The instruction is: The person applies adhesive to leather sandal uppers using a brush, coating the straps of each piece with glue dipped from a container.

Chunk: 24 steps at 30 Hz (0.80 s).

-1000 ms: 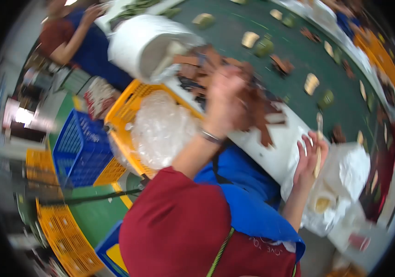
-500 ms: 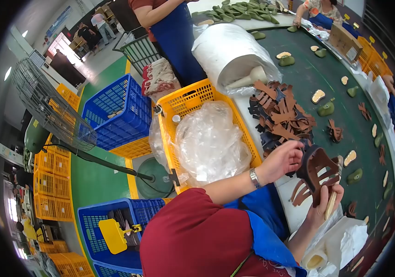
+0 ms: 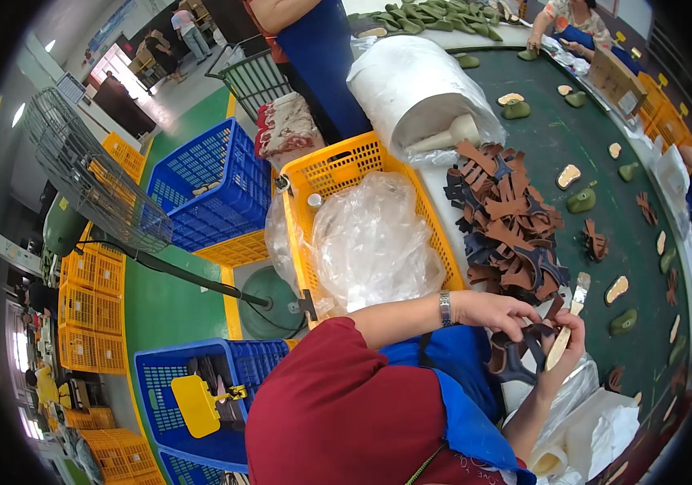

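One strappy navy-and-brown leather shoe upper (image 3: 514, 373): between both hands, before the blue apron (image 3: 452, 356).
Left hand (image 3: 498, 314): pinching the upper.
Right hand (image 3: 568, 338): clasping a flat brush with a pale wooden handle (image 3: 557, 350), right beside the upper.
Heap: brown and navy leather uppers (image 3: 507, 214), just beyond.
Yellow perforated plastic crate (image 3: 304, 257): clear plastic bags (image 3: 378, 242) inside.

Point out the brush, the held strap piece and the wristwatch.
Brush (image 3: 557, 351), head view: on the lower part of its pale handle.
Held strap piece (image 3: 512, 360), head view: on its dark side.
Wristwatch (image 3: 445, 309), head view: on its metal band.
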{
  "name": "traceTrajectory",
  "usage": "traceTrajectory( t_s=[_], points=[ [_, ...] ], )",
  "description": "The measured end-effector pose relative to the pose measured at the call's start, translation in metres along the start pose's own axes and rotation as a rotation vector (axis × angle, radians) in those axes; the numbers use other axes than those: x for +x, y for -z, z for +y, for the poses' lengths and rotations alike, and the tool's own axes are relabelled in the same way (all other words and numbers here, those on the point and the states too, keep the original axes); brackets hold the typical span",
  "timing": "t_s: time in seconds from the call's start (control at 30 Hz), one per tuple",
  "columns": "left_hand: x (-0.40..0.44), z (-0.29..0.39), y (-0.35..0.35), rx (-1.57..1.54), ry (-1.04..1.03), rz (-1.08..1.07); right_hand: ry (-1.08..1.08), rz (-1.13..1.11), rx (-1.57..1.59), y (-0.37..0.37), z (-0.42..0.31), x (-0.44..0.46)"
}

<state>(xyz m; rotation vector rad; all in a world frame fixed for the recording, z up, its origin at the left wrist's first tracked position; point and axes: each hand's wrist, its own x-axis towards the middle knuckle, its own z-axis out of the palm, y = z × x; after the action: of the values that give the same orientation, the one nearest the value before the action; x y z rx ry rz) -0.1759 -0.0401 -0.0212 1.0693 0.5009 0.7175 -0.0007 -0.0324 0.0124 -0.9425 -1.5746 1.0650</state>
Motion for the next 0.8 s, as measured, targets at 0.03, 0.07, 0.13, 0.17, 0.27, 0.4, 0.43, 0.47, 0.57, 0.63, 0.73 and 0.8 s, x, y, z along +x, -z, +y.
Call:
traceTrajectory(
  t_s=[0.03,0.07,0.13,0.17,0.27,0.4,0.43,0.47,0.57,0.63,0.73,0.8],
  points=[
    [0.002,-0.003,0.001,-0.031,-0.007,0.004,-0.009,0.012,0.034,0.003,0.006,0.0],
    [0.0,0.003,-0.002,-0.02,0.011,-0.004,-0.017,0.024,0.068,0.005,0.009,0.0],
    [-0.007,0.019,-0.012,0.005,0.046,-0.019,0.023,0.026,-0.026,0.004,0.002,-0.001],
    [-0.003,0.011,-0.014,0.049,-0.064,0.026,0.021,0.03,-0.032,0.003,0.001,-0.002],
    [0.008,-0.005,-0.006,0.228,-0.039,0.107,0.02,0.022,-0.046,0.003,-0.002,-0.002],
    [0.019,-0.017,-0.001,0.414,-0.127,0.178,0.003,0.01,-0.027,0.008,-0.001,-0.002],
    [0.018,-0.012,-0.006,0.381,-0.14,0.19,-0.002,0.02,-0.004,0.01,0.001,-0.001],
    [0.017,-0.006,-0.012,0.348,-0.153,0.199,-0.007,0.032,0.018,0.012,0.003,0.001],
    [0.016,0.016,-0.028,-0.02,-0.124,0.192,-0.002,0.097,0.021,0.019,0.009,-0.002],
    [0.027,0.009,-0.022,-0.091,-0.156,0.131,0.041,0.129,-0.023,0.025,0.014,-0.005],
    [0.048,0.003,-0.016,0.152,0.084,0.133,0.026,0.27,-0.283,0.047,0.018,-0.014],
    [0.068,0.008,-0.026,0.082,0.141,0.103,0.02,0.453,-0.122,0.073,0.013,-0.027]
  ],
)
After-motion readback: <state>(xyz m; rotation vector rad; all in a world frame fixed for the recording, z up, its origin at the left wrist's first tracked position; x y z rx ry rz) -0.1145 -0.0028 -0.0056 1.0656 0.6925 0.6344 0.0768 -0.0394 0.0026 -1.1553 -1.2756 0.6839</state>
